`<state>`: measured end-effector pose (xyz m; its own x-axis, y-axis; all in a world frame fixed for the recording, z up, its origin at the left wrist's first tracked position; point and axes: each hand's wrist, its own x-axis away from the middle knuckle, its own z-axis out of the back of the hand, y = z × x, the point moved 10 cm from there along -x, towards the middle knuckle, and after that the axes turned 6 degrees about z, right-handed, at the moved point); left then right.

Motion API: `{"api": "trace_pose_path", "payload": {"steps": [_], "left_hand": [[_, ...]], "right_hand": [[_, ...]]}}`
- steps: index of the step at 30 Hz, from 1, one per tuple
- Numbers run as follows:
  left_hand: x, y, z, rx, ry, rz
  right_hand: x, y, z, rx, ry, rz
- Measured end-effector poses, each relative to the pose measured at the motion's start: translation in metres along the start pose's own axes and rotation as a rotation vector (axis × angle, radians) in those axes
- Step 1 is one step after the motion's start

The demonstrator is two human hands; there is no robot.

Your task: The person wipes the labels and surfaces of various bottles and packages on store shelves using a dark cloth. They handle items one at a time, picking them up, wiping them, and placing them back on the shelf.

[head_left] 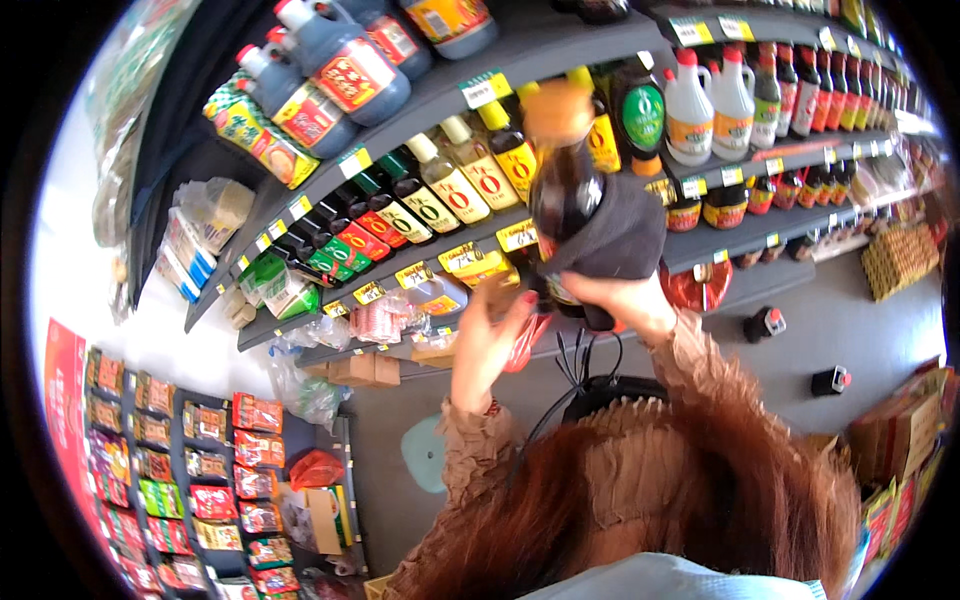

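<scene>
In front of the shelf I see a dark sauce bottle (565, 195) with an orange cap, its top blurred. A dark grey cloth (622, 228) lies against its side. My right hand (630, 300) is closed round the cloth and the lower part of the bottle. Just left of the bottle's lower end is my left hand (482, 350), its fingers apart and pointing up; whether a fingertip touches the bottle I cannot tell. Behind them stands a row of sauce bottles (430, 185) with yellow, white and green caps.
Large dark jugs (355, 65) stand on the upper shelf at left. White jugs (690, 110) and small jars (725, 207) fill the right shelves. Below are a pale blue stool (425, 453), two small black objects on the floor (700, 360), hanging packets (210, 460) and cardboard boxes (890, 430).
</scene>
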<state>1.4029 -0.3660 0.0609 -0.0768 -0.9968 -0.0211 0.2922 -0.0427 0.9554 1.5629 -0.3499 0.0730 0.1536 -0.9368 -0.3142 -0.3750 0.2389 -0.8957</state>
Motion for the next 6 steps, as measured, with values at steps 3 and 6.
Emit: {"api": "trace_pose_path", "payload": {"steps": [3,6], "left_hand": [[-0.003,0.024,0.009,0.325,0.034,0.019],[-0.011,0.036,0.005,-0.275,0.121,-0.031]], "right_hand": [[0.007,-0.034,-0.009,0.893,0.020,0.587],[0.006,-0.031,-0.031,1.047,-0.109,0.733]]}}
